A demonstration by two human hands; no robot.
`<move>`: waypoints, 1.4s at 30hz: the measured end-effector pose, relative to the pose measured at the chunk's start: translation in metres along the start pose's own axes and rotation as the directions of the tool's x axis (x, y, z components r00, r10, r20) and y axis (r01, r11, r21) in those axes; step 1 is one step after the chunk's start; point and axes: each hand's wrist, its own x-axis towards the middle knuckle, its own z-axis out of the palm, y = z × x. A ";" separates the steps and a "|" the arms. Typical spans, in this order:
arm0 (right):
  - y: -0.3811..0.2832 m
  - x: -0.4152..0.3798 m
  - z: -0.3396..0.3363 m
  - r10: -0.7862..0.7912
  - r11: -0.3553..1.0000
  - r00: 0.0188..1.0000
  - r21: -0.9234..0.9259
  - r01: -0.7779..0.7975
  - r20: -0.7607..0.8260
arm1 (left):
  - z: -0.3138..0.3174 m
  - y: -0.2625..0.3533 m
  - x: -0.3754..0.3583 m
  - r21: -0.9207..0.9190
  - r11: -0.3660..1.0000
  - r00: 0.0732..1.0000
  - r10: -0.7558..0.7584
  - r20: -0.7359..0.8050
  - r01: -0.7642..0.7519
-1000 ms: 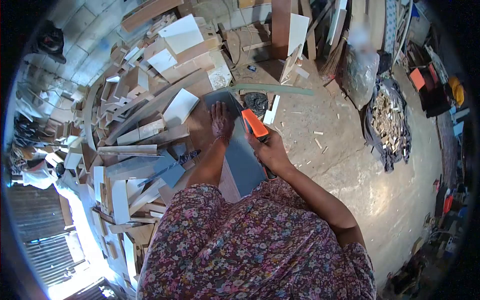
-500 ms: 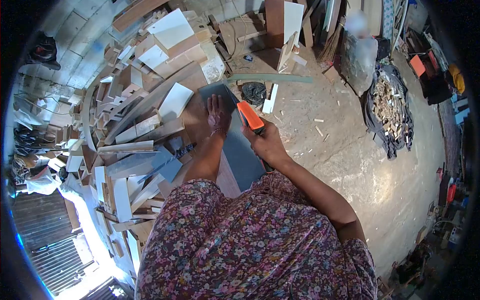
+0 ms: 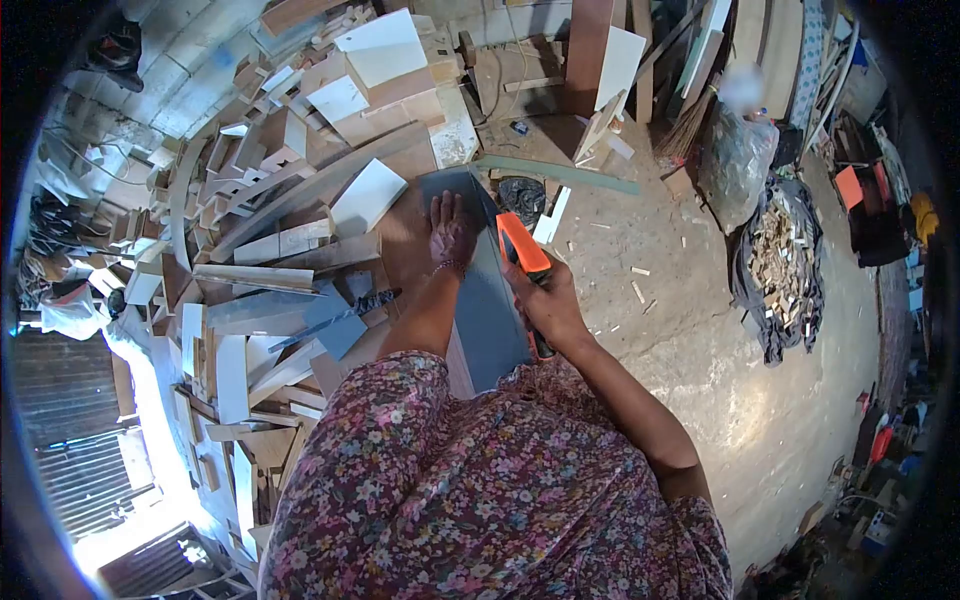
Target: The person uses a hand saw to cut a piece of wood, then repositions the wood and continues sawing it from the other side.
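My left hand (image 3: 452,238) lies flat on a long dark grey board (image 3: 485,310), fingers stretched toward its far end. Closed round the orange-and-black handle of a handsaw (image 3: 524,246) is my right hand (image 3: 548,308), at the board's right edge. The saw's blade shows only as a thin dark line, nearly edge-on, beside the far part of the board; I cannot make out its teeth. Brown wood (image 3: 405,235) lies to the left of the grey board, partly hidden by my left arm.
Wood offcuts (image 3: 290,240) are heaped along my left side. Ahead lie a greenish strip (image 3: 560,172) and a black plastic bundle (image 3: 522,198). On the right, a dark sack (image 3: 778,270) holds wood scraps, near a clear plastic bag (image 3: 738,165). Small chips lie on the concrete floor (image 3: 690,330).
The view has shifted, so the scene sits somewhat further right and lower. My left hand stays flat on the board; my right hand and the saw have drawn slightly nearer my body.
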 end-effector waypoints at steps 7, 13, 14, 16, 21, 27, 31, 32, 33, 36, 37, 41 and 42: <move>0.006 -0.001 0.003 0.049 0.999 0.999 -0.007 -0.049 0.018 | 0.002 -0.001 -0.001 -0.034 0.999 1.000 0.007 -0.008 -0.007; 0.010 -0.008 0.002 0.015 0.990 0.999 -0.139 -0.021 -0.045 | 0.013 -0.004 -0.006 -0.036 0.998 0.996 0.049 -0.070 -0.052; 0.010 -0.011 0.002 -0.001 0.988 0.999 -0.151 -0.005 -0.042 | 0.015 -0.004 -0.008 -0.036 0.998 0.996 0.056 -0.067 -0.058; 0.013 -0.013 0.003 -0.016 0.987 0.999 -0.161 0.010 -0.041 | 0.016 -0.003 -0.010 0.002 0.999 0.996 0.055 -0.065 -0.054; 0.014 -0.008 0.002 -0.056 0.990 0.997 -0.135 0.048 -0.056 | 0.018 -0.004 -0.009 0.027 0.997 0.995 0.072 -0.064 -0.070; 0.009 0.003 -0.001 -0.019 0.995 0.999 -0.095 0.015 -0.041 | 0.015 -0.001 -0.004 0.036 0.998 0.996 0.059 -0.065 -0.057; 0.005 0.005 0.000 0.012 0.998 1.000 -0.066 -0.013 -0.019 | 0.007 0.003 -0.003 0.031 0.999 1.000 0.018 -0.018 -0.017; 0.007 0.005 0.001 -0.014 0.998 1.000 -0.064 0.012 -0.023 | 0.005 0.005 -0.003 0.032 0.999 1.000 0.011 -0.021 -0.011; 0.007 0.005 0.001 -0.038 0.998 0.999 -0.060 0.036 -0.028 | 0.006 0.006 -0.002 0.035 0.999 1.000 0.005 -0.014 -0.004; 0.002 0.003 -0.004 0.032 0.996 1.000 -0.085 -0.031 0.002 | 0.005 0.005 -0.003 0.048 0.999 1.000 0.009 -0.002 -0.008; 0.003 0.004 -0.004 0.032 0.996 0.999 -0.085 -0.032 0.001 | 0.004 0.006 -0.003 0.056 0.998 1.000 0.022 0.001 -0.022; 0.009 0.005 -0.004 0.024 0.995 0.999 -0.100 -0.027 -0.023 | 0.004 0.007 -0.001 0.034 0.999 1.000 0.010 0.025 -0.010; 0.009 0.005 -0.003 0.016 0.997 1.000 -0.082 -0.018 -0.024 | 0.005 0.006 -0.001 0.038 0.999 1.000 0.004 0.023 -0.005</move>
